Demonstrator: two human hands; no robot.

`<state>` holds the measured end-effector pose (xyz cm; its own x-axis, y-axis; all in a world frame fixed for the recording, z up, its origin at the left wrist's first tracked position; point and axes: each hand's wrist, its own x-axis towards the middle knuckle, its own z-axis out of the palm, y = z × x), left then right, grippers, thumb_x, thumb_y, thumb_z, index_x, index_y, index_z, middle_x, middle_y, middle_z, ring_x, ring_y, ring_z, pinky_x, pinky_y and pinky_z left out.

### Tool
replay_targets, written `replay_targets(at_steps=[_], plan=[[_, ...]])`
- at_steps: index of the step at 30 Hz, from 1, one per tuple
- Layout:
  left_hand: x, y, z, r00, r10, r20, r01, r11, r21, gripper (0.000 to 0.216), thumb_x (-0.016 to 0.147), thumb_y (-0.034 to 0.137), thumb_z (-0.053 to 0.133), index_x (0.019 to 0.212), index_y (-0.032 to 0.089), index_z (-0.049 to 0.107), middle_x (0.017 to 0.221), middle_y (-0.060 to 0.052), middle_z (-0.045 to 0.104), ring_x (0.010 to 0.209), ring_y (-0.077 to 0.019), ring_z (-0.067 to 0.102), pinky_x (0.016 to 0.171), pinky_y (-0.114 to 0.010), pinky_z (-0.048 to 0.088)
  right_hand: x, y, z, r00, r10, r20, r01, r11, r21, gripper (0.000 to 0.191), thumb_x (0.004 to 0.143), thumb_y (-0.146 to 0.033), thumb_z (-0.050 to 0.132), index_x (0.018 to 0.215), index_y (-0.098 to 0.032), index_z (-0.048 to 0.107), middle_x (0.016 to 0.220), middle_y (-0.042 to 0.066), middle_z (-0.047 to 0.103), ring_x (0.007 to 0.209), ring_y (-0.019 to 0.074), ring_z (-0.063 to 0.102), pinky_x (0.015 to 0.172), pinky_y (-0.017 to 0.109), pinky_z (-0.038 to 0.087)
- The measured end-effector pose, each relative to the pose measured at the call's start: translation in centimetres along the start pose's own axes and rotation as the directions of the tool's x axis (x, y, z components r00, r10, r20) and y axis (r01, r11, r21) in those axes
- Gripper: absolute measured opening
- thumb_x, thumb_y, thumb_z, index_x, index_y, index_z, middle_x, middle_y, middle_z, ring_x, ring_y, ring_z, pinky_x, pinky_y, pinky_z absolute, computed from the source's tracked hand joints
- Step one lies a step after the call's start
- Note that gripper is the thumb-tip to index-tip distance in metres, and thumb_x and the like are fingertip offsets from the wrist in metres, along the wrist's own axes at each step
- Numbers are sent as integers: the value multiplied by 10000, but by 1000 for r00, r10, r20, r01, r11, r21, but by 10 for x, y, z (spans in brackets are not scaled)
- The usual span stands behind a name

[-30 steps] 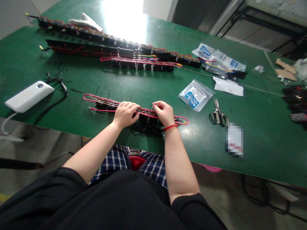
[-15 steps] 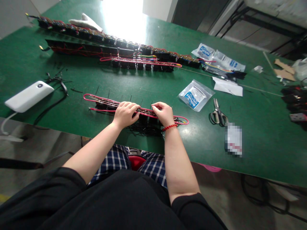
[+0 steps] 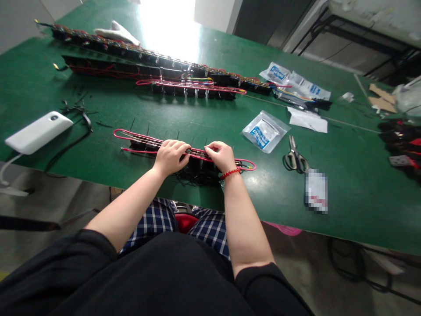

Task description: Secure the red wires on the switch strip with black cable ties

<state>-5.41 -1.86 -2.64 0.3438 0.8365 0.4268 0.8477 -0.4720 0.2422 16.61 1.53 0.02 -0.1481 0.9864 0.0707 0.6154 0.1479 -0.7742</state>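
While the wired strip [image 3: 144,142] lies along the near edge of the green table [image 3: 197,118], it is held at its middle by both hands. The left hand [image 3: 171,156] is curled over it, and the right hand [image 3: 222,156], just beside, is pinched shut on its pink wire [image 3: 247,163]. Scissors [image 3: 294,159] and a plastic bag [image 3: 265,131] are seen to the right, well apart.

There are four wired strips [image 3: 141,141], three plastic packets [image 3: 265,131], one scissors [image 3: 295,159] and one power bank [image 3: 37,131].
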Motion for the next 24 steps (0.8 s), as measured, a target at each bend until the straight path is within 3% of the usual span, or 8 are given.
replay_targets(at_steps=[9, 14, 17, 21, 24], plan=[[0, 1, -1, 999, -6, 36, 7, 1000, -20, 343, 963, 469, 533, 1137, 215, 685, 1153, -90, 730, 1041, -290, 636, 980, -455, 425, 1, 2, 2, 1000, -3, 3, 3, 1000, -13, 183, 820, -325, 631, 720, -205, 726, 790, 17, 720, 747, 168, 620, 702, 290, 441], [0, 8, -2, 999, -30, 19, 30, 999, -19, 331, 969, 427, 536, 1183, 209, 664, 1198, -102, 712, 1095, -295, 619, 1028, -486, 392, 1, 2, 3, 1000, -5, -3, 5, 1000, -18, 184, 820, -322, 628, 714, -206, 722, 780, 16, 714, 736, 166, 612, 690, 286, 435], [-2, 17, -1, 1000, 14, -1, -14, 1000, -18, 313, 969, 385, 542, 1209, 220, 657, 1259, -99, 688, 1164, -294, 594, 1074, -494, 363, 1, 3, 3, 1000, -6, -4, 5, 1000, -17, 183, 819, -324, 630, 712, -206, 720, 768, 15, 709, 731, 165, 610, 687, 284, 435], [-2, 28, 3, 991, 121, 62, -118, 992, -50, 321, 941, 324, 580, 1246, 243, 642, 1299, -77, 668, 1195, -281, 577, 1067, -465, 381, 2, 4, 4, 1000, -16, -3, 16, 999, -39, 189, 823, -322, 624, 698, -210, 712, 766, 15, 707, 747, 169, 611, 702, 284, 443], [-1, 32, 5, 989, 127, 74, -124, 991, -43, 340, 923, 330, 614, 1252, 248, 636, 1292, -76, 665, 1190, -288, 573, 1040, -465, 395, 2, 4, 3, 1000, -24, -5, 24, 999, -46, 193, 826, -316, 620, 686, -212, 702, 767, 15, 704, 768, 172, 617, 710, 283, 444]])
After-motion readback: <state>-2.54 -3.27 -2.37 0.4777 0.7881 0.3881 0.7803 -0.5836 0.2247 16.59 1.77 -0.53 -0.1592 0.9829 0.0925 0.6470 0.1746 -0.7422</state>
